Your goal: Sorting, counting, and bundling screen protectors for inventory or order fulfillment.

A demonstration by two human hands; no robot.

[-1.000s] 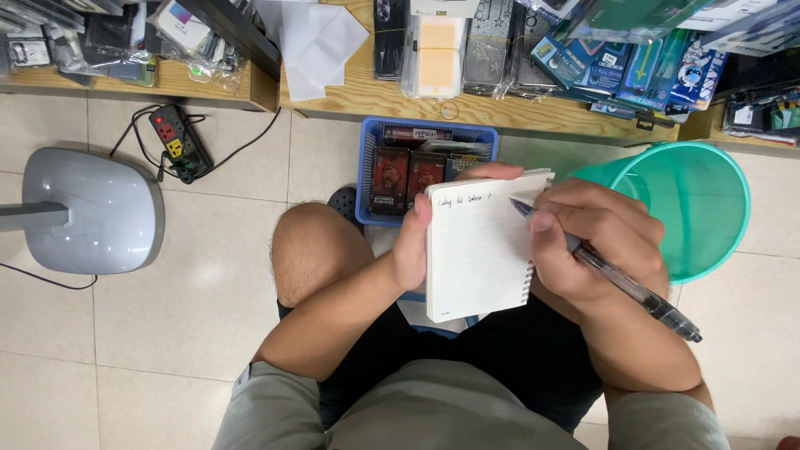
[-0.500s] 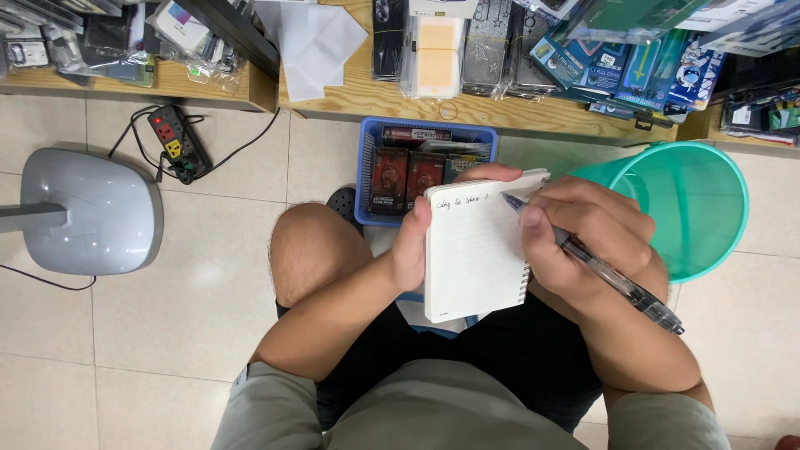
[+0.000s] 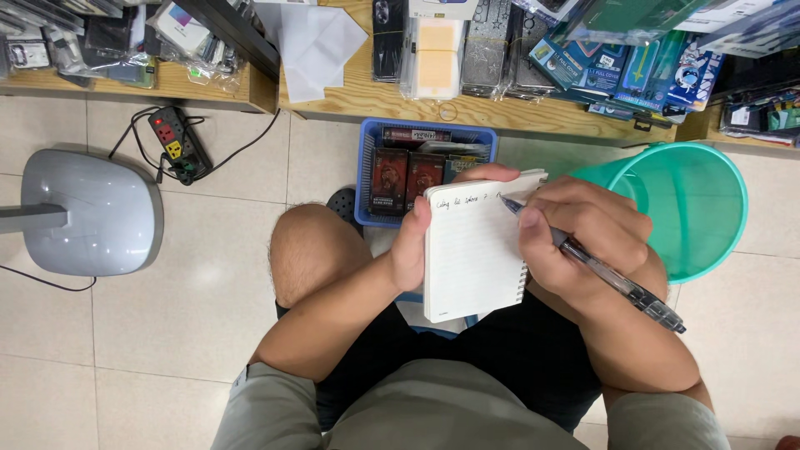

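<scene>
A small spiral-bound notepad (image 3: 472, 250) with lined white pages rests over my knees, one line of handwriting along its top. My left hand (image 3: 414, 242) grips its left edge, thumb on the page. My right hand (image 3: 575, 237) holds a dark ballpoint pen (image 3: 612, 279), its tip touching the top line of the page near the right side. I am seated, wearing dark shorts and a grey shirt.
A blue plastic basket (image 3: 364, 179) of packaged items sits on the tiled floor ahead of my knees. A teal bin (image 3: 708, 208) stands to the right, a grey fan base (image 3: 92, 212) and power strip (image 3: 172, 143) to the left. Low wooden shelves (image 3: 367, 96) hold packaged goods.
The pen tip has moved slightly left along the top line of the notepad. My left hand and the notepad have stayed in place.
</scene>
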